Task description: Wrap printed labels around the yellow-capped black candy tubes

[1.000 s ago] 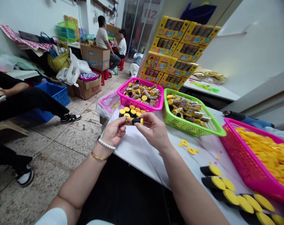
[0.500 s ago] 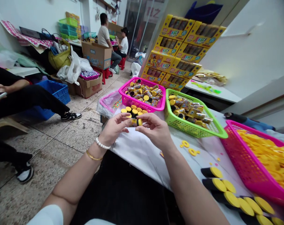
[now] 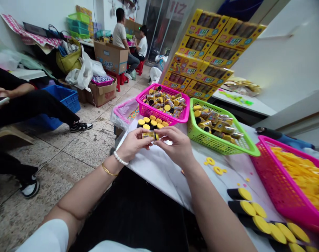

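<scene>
Between my two hands lies a small clear tube with a printed yellow label and a dark, yellow-topped cap [image 3: 148,135], held on its side above the table. My left hand [image 3: 137,142] pinches its labelled end. The fingers of my right hand [image 3: 174,141] close on the capped end. Just beyond my fingers stand several black tubes with yellow caps [image 3: 153,123]. Behind these, a pink basket [image 3: 149,112] is heaped with labelled tubes. More such tubes fill a green basket [image 3: 217,144] to the right of it.
Yellow ring-shaped pieces [image 3: 219,170] and black, yellow-capped tubes [image 3: 242,208] lie on the white table [image 3: 164,175] at right. A pink basket of yellow parts [image 3: 283,189] stands there too. Yellow boxes [image 3: 198,63] are stacked behind. A seated person's leg [image 3: 51,105] extends at left.
The tube has turned so its yellow label shows more plainly, and both hands have drawn closer around it. The whole view has shifted slightly.
</scene>
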The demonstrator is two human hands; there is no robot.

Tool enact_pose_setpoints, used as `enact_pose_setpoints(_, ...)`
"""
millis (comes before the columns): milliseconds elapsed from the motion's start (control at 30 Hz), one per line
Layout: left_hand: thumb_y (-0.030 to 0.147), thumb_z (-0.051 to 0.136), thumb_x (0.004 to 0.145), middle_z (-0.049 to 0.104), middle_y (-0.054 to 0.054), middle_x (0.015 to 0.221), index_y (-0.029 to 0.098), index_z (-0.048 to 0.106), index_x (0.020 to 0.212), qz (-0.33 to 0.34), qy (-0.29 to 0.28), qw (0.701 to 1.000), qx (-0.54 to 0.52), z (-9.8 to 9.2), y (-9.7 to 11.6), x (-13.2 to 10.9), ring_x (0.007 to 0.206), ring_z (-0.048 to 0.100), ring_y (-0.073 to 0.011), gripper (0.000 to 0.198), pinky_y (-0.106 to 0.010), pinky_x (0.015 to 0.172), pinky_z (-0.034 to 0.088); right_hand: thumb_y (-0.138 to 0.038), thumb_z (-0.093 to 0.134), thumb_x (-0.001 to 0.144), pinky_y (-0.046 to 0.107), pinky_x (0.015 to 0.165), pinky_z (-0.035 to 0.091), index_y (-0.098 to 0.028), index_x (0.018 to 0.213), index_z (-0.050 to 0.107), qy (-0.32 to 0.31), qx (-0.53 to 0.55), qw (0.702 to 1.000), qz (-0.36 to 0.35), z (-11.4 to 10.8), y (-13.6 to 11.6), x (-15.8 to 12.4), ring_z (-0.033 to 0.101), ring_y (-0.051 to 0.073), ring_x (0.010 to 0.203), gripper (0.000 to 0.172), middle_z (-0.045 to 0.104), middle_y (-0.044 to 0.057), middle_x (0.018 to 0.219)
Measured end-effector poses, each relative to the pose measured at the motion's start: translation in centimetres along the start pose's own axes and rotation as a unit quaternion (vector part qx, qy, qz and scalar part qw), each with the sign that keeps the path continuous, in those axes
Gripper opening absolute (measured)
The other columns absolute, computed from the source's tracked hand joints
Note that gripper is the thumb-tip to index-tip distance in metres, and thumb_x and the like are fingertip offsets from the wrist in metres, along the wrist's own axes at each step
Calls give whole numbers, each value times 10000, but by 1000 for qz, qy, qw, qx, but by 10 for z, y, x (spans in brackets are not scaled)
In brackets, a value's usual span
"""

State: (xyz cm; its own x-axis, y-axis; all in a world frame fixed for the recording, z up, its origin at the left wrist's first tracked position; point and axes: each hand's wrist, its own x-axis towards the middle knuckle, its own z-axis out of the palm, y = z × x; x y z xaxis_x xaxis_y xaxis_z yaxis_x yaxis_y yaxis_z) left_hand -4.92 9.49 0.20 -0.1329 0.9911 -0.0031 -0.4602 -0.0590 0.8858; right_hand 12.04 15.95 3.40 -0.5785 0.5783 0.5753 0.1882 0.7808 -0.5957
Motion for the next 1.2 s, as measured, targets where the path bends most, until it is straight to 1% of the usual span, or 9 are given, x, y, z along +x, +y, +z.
enact_pose_setpoints(100,255,901,626,666,24,696,132,662,915,2,-4,1000,6,2,-2,3,545,597,-84,394,-225,545,457,-342,795,811,320,715,666,-255,1089,756,-21,50,998,40,0,6,-1,705,165,822,294,685,51,1017)
enact_pose_setpoints(200,284,905,636,692,-6,775,125,684,960,-24,-19,999,-40,-1,0,4,626,641,-104,424,-232,581,476,-318,776,825,323,751,665,-253,1083,762,-30,72,995,63,-3,7,-1,715,162,823,266,691,53,1015)
enact_pose_setpoints(433,337,888,674,715,-37,806,111,704,921,-34,16,998,-40,-8,-2,0,635,656,-113,382,-235,579,486,-279,746,822,370,823,643,-240,1028,761,-23,22,999,42,-1,-1,-1,719,187,869,211,742,52,986)
enact_pose_setpoints(533,317,875,679,707,-21,756,110,724,902,0,21,1000,-1,-7,-4,-1,602,629,-94,340,-225,575,481,-332,839,726,386,807,637,-211,1001,750,-26,82,988,126,5,3,-2,730,195,801,313,763,50,922)
enact_pose_setpoints(700,341,846,723,691,-8,667,115,708,876,26,20,998,49,-5,-1,-2,542,616,-90,306,-207,532,473,-466,877,664,359,706,622,-169,850,765,-41,221,933,282,11,8,1,705,171,660,368,758,49,773)
enact_pose_setpoints(833,412,827,763,682,-7,631,130,645,871,-11,20,999,29,-3,-1,-3,454,604,-98,353,-191,427,442,-468,847,727,372,757,627,-248,1145,755,-68,277,922,262,9,6,3,721,162,736,481,777,35,926)
enact_pose_setpoints(967,464,721,873,664,-5,607,139,613,875,-38,38,998,14,-1,1,-3,395,582,-93,343,-177,363,413,-425,856,732,407,840,629,-273,1074,794,-112,309,910,252,4,8,1,742,180,816,380,787,37,999)
enact_pose_setpoints(1067,509,674,899,669,-16,604,138,622,908,-52,13,999,8,-2,3,-5,401,593,-98,374,-173,365,431,-387,905,665,390,791,640,-250,911,819,-81,318,906,267,4,13,-1,738,173,742,294,782,21,850)
enact_pose_setpoints(1200,495,799,791,685,-15,638,130,629,884,-63,-29,998,2,-5,3,-7,419,604,-89,413,-172,379,454,-371,943,588,356,671,663,-220,759,789,1,336,902,273,9,15,-3,729,165,674,275,750,1,788)
